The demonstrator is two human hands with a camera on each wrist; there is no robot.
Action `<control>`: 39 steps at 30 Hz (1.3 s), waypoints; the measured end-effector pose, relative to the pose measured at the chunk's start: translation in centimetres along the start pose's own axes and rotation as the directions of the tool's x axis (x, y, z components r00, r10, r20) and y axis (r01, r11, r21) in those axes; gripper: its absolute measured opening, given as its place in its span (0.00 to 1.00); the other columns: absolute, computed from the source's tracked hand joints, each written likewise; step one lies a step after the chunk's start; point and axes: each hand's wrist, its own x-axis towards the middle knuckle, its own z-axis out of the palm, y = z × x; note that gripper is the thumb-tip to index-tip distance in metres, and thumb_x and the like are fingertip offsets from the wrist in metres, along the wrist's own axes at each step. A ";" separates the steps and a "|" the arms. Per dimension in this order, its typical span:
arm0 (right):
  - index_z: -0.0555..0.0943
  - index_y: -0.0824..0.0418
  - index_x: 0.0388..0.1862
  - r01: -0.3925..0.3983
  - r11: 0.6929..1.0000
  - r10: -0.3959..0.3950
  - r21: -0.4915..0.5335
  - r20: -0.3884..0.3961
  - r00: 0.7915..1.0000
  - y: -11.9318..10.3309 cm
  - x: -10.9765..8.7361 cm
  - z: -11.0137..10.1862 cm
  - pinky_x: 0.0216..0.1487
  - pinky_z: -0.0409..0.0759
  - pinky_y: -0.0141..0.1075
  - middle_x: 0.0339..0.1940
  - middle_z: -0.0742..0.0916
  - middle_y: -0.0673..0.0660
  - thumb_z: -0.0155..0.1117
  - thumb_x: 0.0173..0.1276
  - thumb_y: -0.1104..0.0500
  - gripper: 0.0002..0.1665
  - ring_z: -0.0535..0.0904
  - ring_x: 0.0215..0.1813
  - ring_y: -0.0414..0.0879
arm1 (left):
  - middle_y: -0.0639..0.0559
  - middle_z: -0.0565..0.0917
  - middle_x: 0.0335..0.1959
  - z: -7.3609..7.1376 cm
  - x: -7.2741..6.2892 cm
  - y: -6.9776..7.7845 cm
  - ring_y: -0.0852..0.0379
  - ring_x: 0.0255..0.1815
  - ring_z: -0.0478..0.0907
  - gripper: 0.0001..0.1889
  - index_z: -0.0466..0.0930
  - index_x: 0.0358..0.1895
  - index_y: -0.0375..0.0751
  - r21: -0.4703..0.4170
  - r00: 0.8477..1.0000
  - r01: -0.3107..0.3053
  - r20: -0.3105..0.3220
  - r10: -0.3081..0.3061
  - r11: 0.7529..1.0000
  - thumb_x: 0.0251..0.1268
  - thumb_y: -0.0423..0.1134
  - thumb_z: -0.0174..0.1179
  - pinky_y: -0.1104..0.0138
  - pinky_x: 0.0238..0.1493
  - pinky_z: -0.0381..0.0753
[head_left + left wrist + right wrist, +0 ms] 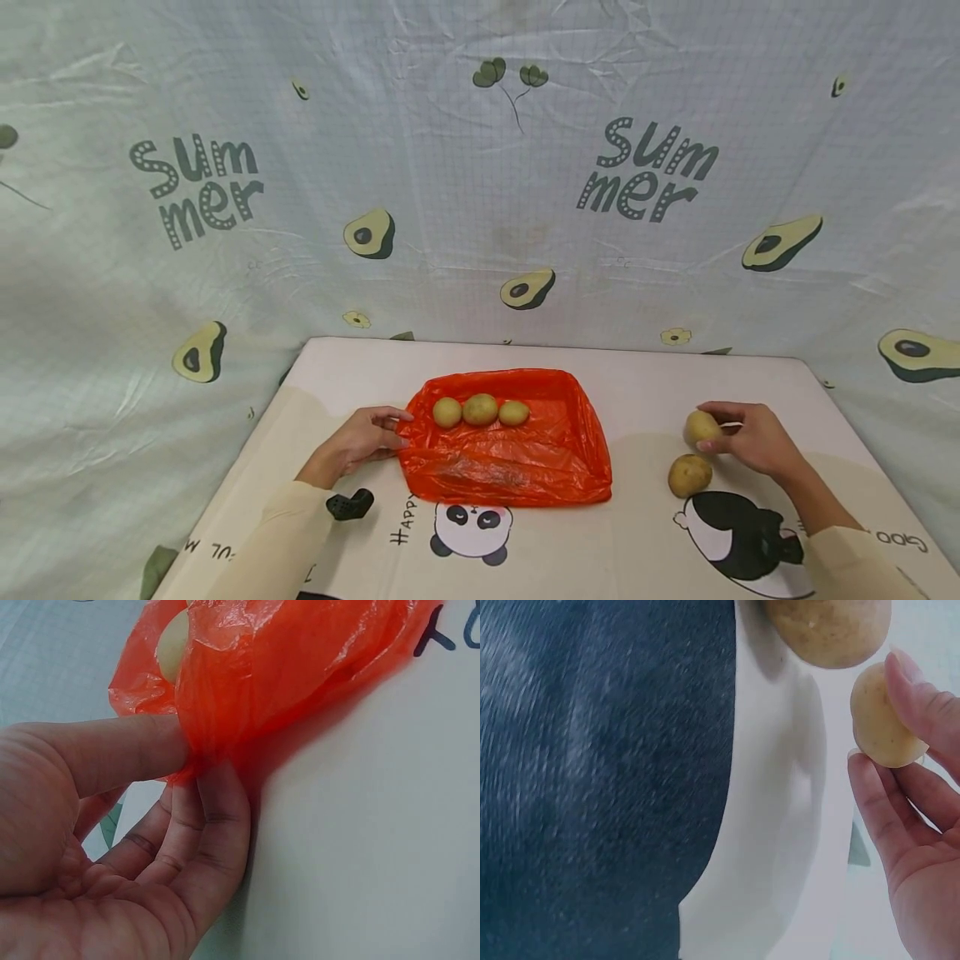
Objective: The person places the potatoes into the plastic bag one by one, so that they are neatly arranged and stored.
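Note:
A red plastic bag point(510, 479) lies spread open in the middle of the table, with three potatoes in a row inside it: one on the left point(447, 412), one in the centre point(480, 409) and one on the right point(513, 412). My left hand point(369, 437) pinches the bag's left edge between thumb and fingers; the left wrist view shows the gathered plastic point(217, 727) there. Over at the right side, my right hand point(753, 437) grips a potato point(881, 720) between thumb and fingertips. Just in front of it another potato point(690, 476) rests on the table.
Near my left wrist a small black object point(350, 505) lies on the table. The pale tabletop point(637, 392) carries printed pictures and lettering, including a panda. Behind the table hangs a sheet point(450, 167) with avocado prints.

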 end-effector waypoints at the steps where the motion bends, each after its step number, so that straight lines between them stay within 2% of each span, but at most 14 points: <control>1: 0.82 0.74 0.60 0.002 1.000 -0.002 0.002 0.004 1.000 -0.1 0.0 0.0 0.40 0.82 0.24 0.55 0.87 0.73 0.83 0.54 0.60 0.36 0.88 0.50 0.61 | 0.41 0.84 0.50 0.0 0.0 0.0 0.51 0.42 0.85 0.22 0.80 0.63 0.34 0.001 1.000 0.000 0.000 0.000 1.000 0.65 0.24 0.65 0.61 0.50 0.91; 4: 0.82 0.74 0.60 0.008 1.000 -0.008 -0.002 0.014 1.000 -0.5 0.1 0.0 0.42 0.86 0.28 0.56 0.87 0.73 0.83 0.54 0.61 0.36 0.88 0.51 0.62 | 0.40 0.84 0.49 0.0 0.1 -0.1 0.52 0.42 0.85 0.22 0.80 0.63 0.33 0.001 1.000 -0.004 0.005 0.004 1.000 0.65 0.24 0.66 0.60 0.49 0.91; 7: 0.81 0.73 0.61 0.006 1.000 -0.006 0.000 0.029 1.000 -0.9 0.3 0.0 0.45 0.90 0.38 0.57 0.87 0.73 0.83 0.55 0.60 0.36 0.87 0.52 0.63 | 0.40 0.84 0.48 0.0 0.0 0.0 0.52 0.42 0.85 0.23 0.80 0.63 0.33 -0.004 1.000 -0.008 0.011 0.008 1.000 0.64 0.24 0.66 0.60 0.49 0.91; 11: 0.81 0.73 0.61 0.018 1.000 -0.018 0.001 0.043 0.999 -1.4 0.5 0.2 0.49 0.90 0.45 0.58 0.86 0.73 0.83 0.55 0.60 0.36 0.87 0.54 0.63 | 0.40 0.84 0.48 0.0 0.1 0.1 0.52 0.42 0.85 0.23 0.80 0.63 0.32 -0.007 1.000 -0.010 0.015 0.010 1.000 0.64 0.24 0.66 0.61 0.49 0.91; 22: 0.82 0.72 0.60 0.056 0.998 -0.057 0.016 0.067 0.996 -2.5 1.0 0.4 0.47 0.90 0.35 0.57 0.87 0.71 0.82 0.55 0.62 0.34 0.87 0.53 0.61 | 0.41 0.84 0.48 0.0 0.1 0.1 0.51 0.42 0.85 0.22 0.81 0.62 0.33 -0.013 1.000 0.002 0.004 -0.002 1.000 0.64 0.24 0.65 0.61 0.49 0.91; 31: 0.83 0.72 0.60 0.081 0.997 -0.082 0.015 0.081 0.993 -3.8 1.5 0.7 0.49 0.90 0.36 0.57 0.88 0.70 0.82 0.55 0.63 0.33 0.87 0.54 0.61 | 0.41 0.84 0.48 0.0 0.0 0.1 0.51 0.42 0.85 0.22 0.80 0.62 0.34 -0.013 1.000 0.003 -0.003 -0.003 1.000 0.65 0.24 0.65 0.60 0.50 0.91; 36: 0.84 0.70 0.59 0.090 0.996 -0.090 0.001 0.099 0.991 -4.6 1.6 1.0 0.51 0.90 0.40 0.57 0.88 0.69 0.82 0.55 0.62 0.33 0.86 0.55 0.60 | 0.41 0.85 0.48 0.0 0.0 0.1 0.52 0.42 0.85 0.22 0.80 0.62 0.34 -0.008 1.000 0.006 -0.009 -0.006 1.000 0.65 0.24 0.65 0.60 0.50 0.91; 39: 0.84 0.69 0.59 0.095 0.996 -0.094 0.001 0.104 0.990 -5.0 1.8 1.1 0.50 0.90 0.37 0.57 0.88 0.68 0.83 0.55 0.61 0.33 0.86 0.55 0.59 | 0.42 0.85 0.47 0.0 0.1 0.0 0.52 0.42 0.85 0.21 0.80 0.62 0.34 -0.005 1.000 0.010 -0.013 -0.010 1.000 0.65 0.24 0.65 0.60 0.50 0.91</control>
